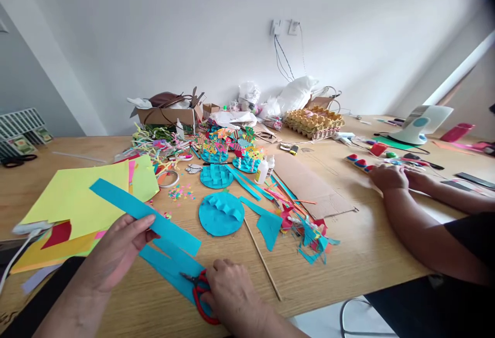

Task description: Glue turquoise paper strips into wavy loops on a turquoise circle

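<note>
My left hand (121, 247) pinches a long blue paper strip (145, 215) between thumb and fingers, above the table. My right hand (234, 294) is closed around red-handled scissors (199, 296), which rest over more blue paper (170, 263); the blades look nearly together. Ahead of my hands lies a round blue paper disc (220, 214) with looped strips on it. Behind it is a second blue disc (216, 176) with strips across. A thin wooden stick (263, 260) lies to the right of my right hand.
Yellow paper sheets (85, 193) lie at left, a tape roll (168, 179) beside them. White glue bottles (262, 171), paper scraps (315, 237) and cardboard (309, 183) spread to the right. Egg trays (314, 121) stand behind. A co-worker's hands (390, 178) work at far right.
</note>
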Available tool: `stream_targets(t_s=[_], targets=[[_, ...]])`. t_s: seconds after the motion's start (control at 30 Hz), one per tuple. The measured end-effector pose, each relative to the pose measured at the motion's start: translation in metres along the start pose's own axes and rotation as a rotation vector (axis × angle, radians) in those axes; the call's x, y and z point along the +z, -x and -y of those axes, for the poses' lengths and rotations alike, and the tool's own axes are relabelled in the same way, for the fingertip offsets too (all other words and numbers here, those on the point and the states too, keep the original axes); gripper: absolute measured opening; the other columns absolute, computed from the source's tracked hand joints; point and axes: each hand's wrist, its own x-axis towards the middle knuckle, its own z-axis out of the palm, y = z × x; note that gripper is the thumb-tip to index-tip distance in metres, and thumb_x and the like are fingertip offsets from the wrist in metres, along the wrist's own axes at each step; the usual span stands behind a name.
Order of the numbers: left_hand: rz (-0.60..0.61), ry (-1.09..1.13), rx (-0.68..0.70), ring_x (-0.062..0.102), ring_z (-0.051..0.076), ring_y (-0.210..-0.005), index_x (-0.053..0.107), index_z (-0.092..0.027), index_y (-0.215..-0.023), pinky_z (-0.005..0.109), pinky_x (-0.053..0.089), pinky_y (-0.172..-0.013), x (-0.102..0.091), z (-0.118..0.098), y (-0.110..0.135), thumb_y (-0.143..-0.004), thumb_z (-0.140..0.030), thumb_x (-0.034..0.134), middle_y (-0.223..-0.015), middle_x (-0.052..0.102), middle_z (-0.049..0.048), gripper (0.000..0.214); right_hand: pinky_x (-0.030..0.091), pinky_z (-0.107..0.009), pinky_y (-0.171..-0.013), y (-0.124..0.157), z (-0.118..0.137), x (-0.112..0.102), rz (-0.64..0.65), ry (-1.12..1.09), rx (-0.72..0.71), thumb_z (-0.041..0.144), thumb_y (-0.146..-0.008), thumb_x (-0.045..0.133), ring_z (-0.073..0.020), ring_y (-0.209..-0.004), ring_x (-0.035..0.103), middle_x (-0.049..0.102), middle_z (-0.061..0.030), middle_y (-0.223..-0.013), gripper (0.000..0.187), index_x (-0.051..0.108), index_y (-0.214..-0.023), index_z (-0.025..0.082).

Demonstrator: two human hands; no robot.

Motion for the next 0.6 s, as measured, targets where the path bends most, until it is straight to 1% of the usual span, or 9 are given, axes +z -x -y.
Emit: stream_targets(t_s=[0.07,0.13,0.2,0.23,0.27,0.3,0.37,0.47,0.6], targets=[[0.036,0.047,-0.036,0.063,0.023,-0.078,0.065,-0.017,-0.065,0.028,0.053,-0.063,-0.007,0.010,-0.003,-0.057,-0.025,0.074,-0.079,0.070,0.0049,0.015,0.045,-0.031,-0.068,0.002,-0.011,-0.001,-0.056,-0.126,0.024,0.026,-0.074,0.055,-0.0254,-0.085,0.061,0.066,-0.0120,-0.090,0.019,0.066,-0.084,0.015],[0.049,0.100,-0.086,0.060,0.028,-0.094,0.067,-0.016,-0.072,0.031,0.053,-0.070,-0.011,0.020,-0.008,-0.059,-0.024,0.071,-0.093,0.069,0.0078,0.016,0.045,-0.029,-0.069,0.006,-0.029,-0.001,-0.195,-0.355,0.093,0.025,-0.077,0.049,-0.0205,-0.080,0.061,0.066,-0.0089,-0.087,0.020,0.066,-0.083,0.016],[0.041,0.155,-0.146,0.055,0.028,-0.105,0.068,-0.015,-0.077,0.032,0.051,-0.077,-0.013,0.029,-0.016,-0.061,-0.022,0.068,-0.100,0.067,0.0095,0.017,0.046,-0.028,-0.066,0.009,-0.050,0.000,-0.268,-0.667,0.208,0.024,-0.076,0.047,-0.0186,-0.078,0.062,0.066,-0.0092,-0.087,0.027,0.061,-0.096,0.014],[0.035,0.180,-0.169,0.054,0.027,-0.107,0.067,-0.015,-0.077,0.031,0.049,-0.080,-0.012,0.033,-0.021,-0.062,-0.020,0.066,-0.101,0.067,0.0096,0.016,0.047,-0.027,-0.062,0.011,-0.060,0.001,-0.271,-0.846,0.260,0.026,-0.073,0.049,-0.0197,-0.080,0.062,0.065,-0.0115,-0.097,0.032,0.058,-0.101,0.013],[0.036,0.200,-0.188,0.053,0.026,-0.109,0.067,-0.015,-0.077,0.030,0.048,-0.082,-0.011,0.037,-0.026,-0.065,-0.020,0.064,-0.102,0.067,0.0092,0.014,0.048,-0.027,-0.060,0.013,-0.067,0.002,-0.284,-1.046,0.310,0.028,-0.071,0.050,-0.0214,-0.088,0.061,0.060,-0.0133,-0.108,0.038,0.055,-0.106,0.014],[0.041,0.220,-0.197,0.052,0.025,-0.110,0.067,-0.015,-0.076,0.030,0.046,-0.085,-0.008,0.041,-0.031,-0.066,-0.018,0.062,-0.101,0.067,0.0089,0.012,0.048,-0.028,-0.064,0.014,-0.073,0.002,-0.300,-1.227,0.340,0.031,-0.069,0.053,-0.0223,-0.096,0.059,0.057,-0.0137,-0.115,0.044,0.052,-0.110,0.014],[0.029,0.244,-0.210,0.053,0.023,-0.110,0.066,-0.016,-0.077,0.031,0.044,-0.088,-0.003,0.047,-0.043,-0.069,-0.013,0.058,-0.099,0.068,0.0085,0.011,0.048,-0.029,-0.073,0.015,-0.077,0.004,-0.325,-1.491,0.384,0.033,-0.065,0.060,-0.0236,-0.103,0.056,0.053,-0.0150,-0.121,0.053,0.050,-0.113,0.014],[-0.018,0.271,-0.238,0.057,0.022,-0.104,0.064,-0.015,-0.073,0.031,0.044,-0.088,0.006,0.058,-0.062,-0.071,-0.008,0.053,-0.090,0.069,0.0081,0.013,0.045,-0.031,-0.083,0.012,-0.073,0.006,-0.396,-1.674,0.413,0.034,-0.061,0.065,-0.0240,-0.108,0.054,0.053,-0.0158,-0.121,0.061,0.049,-0.116,0.013],[0.000,0.251,-0.276,0.062,0.020,-0.090,0.060,-0.016,-0.065,0.030,0.047,-0.080,0.011,0.072,-0.082,-0.071,-0.007,0.055,-0.078,0.069,0.0056,0.013,0.043,-0.034,-0.087,0.001,-0.070,0.007,-0.491,-1.703,0.422,0.030,-0.062,0.064,-0.0243,-0.111,0.052,0.051,-0.0152,-0.124,0.064,0.046,-0.122,0.015]])
